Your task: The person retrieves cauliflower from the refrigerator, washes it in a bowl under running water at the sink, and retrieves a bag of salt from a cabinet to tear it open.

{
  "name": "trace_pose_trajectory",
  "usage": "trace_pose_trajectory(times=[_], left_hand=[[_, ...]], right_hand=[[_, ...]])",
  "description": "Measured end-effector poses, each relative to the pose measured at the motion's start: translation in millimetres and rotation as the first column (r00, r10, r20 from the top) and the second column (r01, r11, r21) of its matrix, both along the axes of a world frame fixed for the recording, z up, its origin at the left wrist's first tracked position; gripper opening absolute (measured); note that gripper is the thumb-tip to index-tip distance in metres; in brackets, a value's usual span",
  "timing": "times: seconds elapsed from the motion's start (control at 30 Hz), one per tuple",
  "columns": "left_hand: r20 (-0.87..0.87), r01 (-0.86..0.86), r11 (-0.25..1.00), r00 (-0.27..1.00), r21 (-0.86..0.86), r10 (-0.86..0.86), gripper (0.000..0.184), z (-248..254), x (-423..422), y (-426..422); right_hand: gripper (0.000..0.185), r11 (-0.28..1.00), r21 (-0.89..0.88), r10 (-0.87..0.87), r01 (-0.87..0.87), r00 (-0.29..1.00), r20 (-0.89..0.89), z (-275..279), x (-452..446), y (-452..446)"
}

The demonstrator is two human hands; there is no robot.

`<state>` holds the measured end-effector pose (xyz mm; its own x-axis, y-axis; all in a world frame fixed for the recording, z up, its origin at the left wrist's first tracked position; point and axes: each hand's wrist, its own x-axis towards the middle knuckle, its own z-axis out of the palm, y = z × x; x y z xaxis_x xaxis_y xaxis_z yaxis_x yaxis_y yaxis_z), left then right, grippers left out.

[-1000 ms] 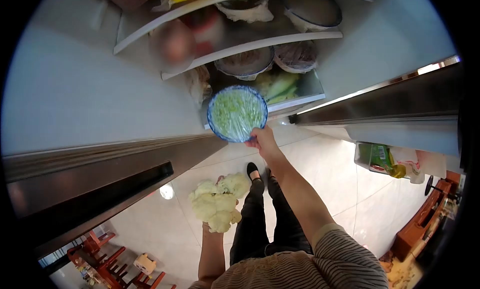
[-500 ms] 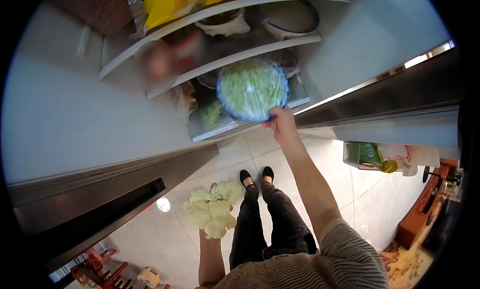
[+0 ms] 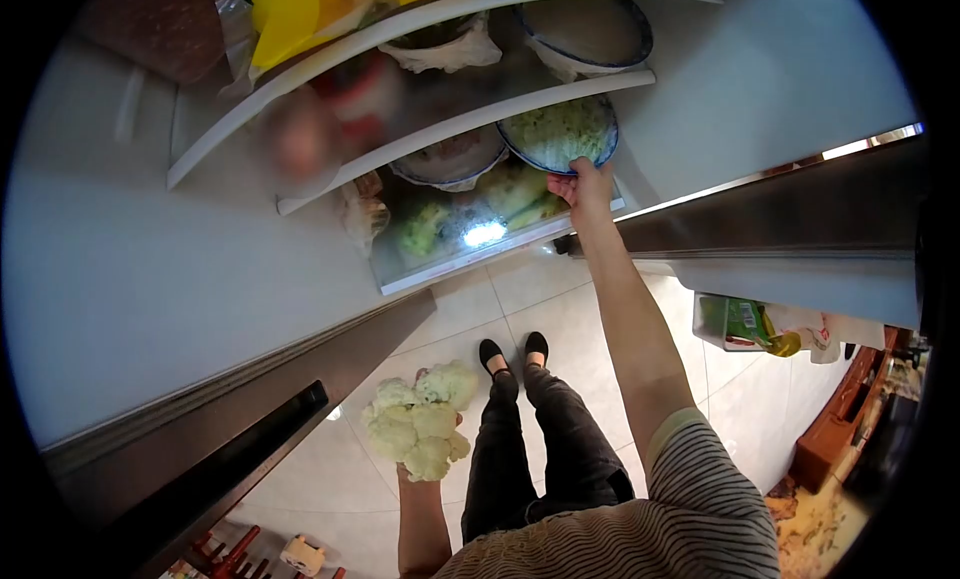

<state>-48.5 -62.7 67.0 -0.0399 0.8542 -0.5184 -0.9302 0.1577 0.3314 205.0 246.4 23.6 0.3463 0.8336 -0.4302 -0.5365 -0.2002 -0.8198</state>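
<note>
My right hand (image 3: pixel 586 185) grips the near rim of a blue-rimmed bowl (image 3: pixel 560 136) of pale green chopped food, which looks covered with cling film. The bowl is over the lowest visible fridge shelf, partly beneath the shelf edge above. Beside it on the left stands another wrapped, blue-rimmed bowl (image 3: pixel 450 162). Low at the left, my left hand (image 3: pixel 404 473) holds cauliflower (image 3: pixel 418 431) in large pale florets, which hides most of the palm and fingers.
The open fridge doors (image 3: pixel 300 389) flank me, with a bin of packets (image 3: pixel 745 324) on the right one. A glass-topped drawer (image 3: pixel 490 236) shows green vegetables inside. Higher up sit a large wrapped bowl (image 3: pixel 585 31) and a yellow bag (image 3: pixel 290 19).
My right hand has pushed the bowl forward and to the right, deeper into the fridge. The drawer top and the bowl beside it now show more. The cauliflower has barely moved.
</note>
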Motion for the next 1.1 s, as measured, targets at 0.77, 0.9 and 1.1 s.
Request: trace_pose_trajectory(times=[0.77,0.9,1.1], left_hand=[[0.033,0.057,0.996,0.998,0.062,-0.059,0.048,29.8,-2.1,19.0],[-0.077,0.109,0.980,0.992,0.165,-0.098,0.051,45.3,-9.6,23.8],[0.190,0.072,0.981,0.976,0.181,-0.106,0.054,53.2,-18.7,14.9]], right_hand=[[0.038,0.865,-0.345,0.346,-0.365,0.931,-0.118,-21.3,-33.4,-140.0],[0.041,0.816,-0.566,0.142,-0.113,0.990,0.007,-75.3,43.6,-231.5],[0.037,0.607,-0.567,-0.257,0.557,0.813,0.523,-73.4,278.8,-412.6]])
